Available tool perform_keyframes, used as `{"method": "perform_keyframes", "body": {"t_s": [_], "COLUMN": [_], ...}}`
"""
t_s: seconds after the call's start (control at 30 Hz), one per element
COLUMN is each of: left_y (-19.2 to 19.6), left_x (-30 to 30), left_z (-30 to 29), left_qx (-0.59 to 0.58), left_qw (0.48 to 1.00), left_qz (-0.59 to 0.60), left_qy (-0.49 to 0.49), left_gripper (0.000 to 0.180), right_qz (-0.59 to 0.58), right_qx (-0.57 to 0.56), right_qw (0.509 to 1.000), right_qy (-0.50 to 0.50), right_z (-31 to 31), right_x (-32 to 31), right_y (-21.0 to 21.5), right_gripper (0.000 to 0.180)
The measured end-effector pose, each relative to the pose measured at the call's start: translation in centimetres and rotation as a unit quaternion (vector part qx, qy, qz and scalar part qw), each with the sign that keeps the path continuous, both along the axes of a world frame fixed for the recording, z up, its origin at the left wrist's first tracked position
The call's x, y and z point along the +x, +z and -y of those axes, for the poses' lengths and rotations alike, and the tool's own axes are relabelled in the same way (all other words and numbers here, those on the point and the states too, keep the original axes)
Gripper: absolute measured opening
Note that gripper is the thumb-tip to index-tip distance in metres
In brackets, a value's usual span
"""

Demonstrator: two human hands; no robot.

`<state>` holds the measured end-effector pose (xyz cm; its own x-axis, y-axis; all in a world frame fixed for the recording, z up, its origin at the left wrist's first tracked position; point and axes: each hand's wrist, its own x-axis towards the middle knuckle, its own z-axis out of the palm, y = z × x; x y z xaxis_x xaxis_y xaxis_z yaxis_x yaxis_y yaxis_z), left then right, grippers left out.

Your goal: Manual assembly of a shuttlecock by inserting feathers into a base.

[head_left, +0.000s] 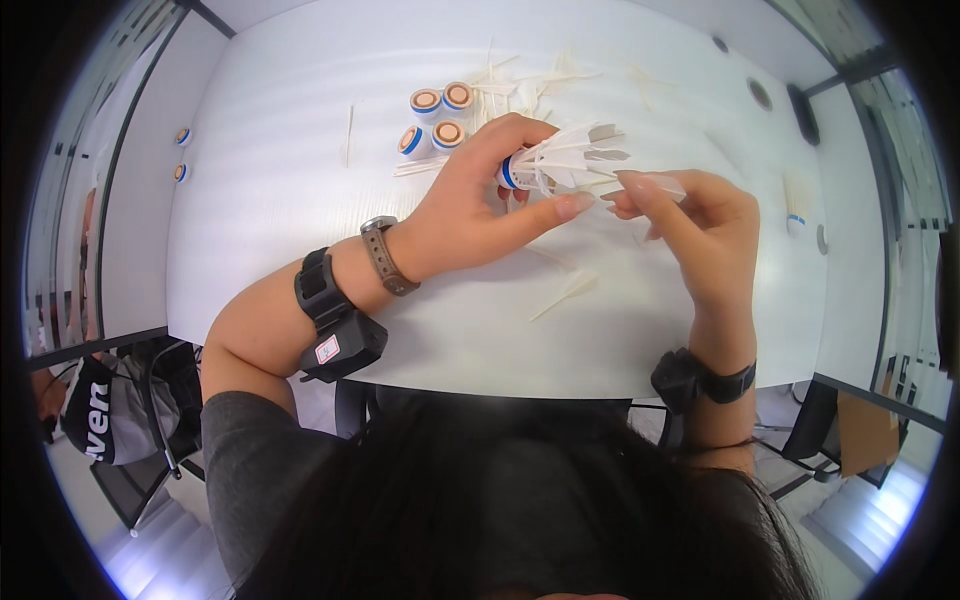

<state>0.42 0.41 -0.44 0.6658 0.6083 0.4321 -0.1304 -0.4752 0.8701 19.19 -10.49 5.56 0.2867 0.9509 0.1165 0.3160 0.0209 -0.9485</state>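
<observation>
The white table (280, 160) carries cylinders (425, 101) and feathers (577, 286) near both hands (470, 215) (705, 225).

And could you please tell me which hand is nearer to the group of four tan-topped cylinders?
Left. The left hand, holding the shuttlecock, is just below and right of the cylinders in the picture; the right hand is farther right.

A blue-banded white shuttlecock (562, 160) is held sideways beside a pale feather (669, 186).

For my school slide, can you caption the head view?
Left hand holds a shuttlecock; right hand pinches a white feather beside it.
</observation>
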Motion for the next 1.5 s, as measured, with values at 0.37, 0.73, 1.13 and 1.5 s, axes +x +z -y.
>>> {"method": "perform_keyframes", "body": {"t_s": [0.37, 0.73, 1.13, 1.5], "left_y": [0.4, 0.3, -0.2, 0.4], "left_x": [-0.3, -0.4, -0.2, -1.1], "left_z": [0.4, -0.1, 0.4, 0.0], "left_qx": [-0.059, -0.008, -0.093, -0.172], "left_qw": [0.998, 0.999, 0.993, 0.977], "left_qz": [-0.016, -0.005, 0.065, -0.025], "left_qy": [0.002, -0.034, -0.028, -0.126], "left_gripper": [0.042, 0.039, 0.029, 0.036], "right_qz": [0.298, 0.140, 0.355, 0.312], "right_qx": [0.188, 0.072, 0.243, 0.226], "right_qw": [0.934, 0.987, 0.895, 0.914], "right_qy": [0.065, 0.023, 0.121, 0.127], "right_z": [0.2, 0.5, 0.1, 0.3], "right_x": [0.4, -0.1, 0.7, 0.2], "right_y": [0.4, 0.4, 0.5, 0.8], "right_gripper": [0.011, 0.006, 0.020, 0.021]}}
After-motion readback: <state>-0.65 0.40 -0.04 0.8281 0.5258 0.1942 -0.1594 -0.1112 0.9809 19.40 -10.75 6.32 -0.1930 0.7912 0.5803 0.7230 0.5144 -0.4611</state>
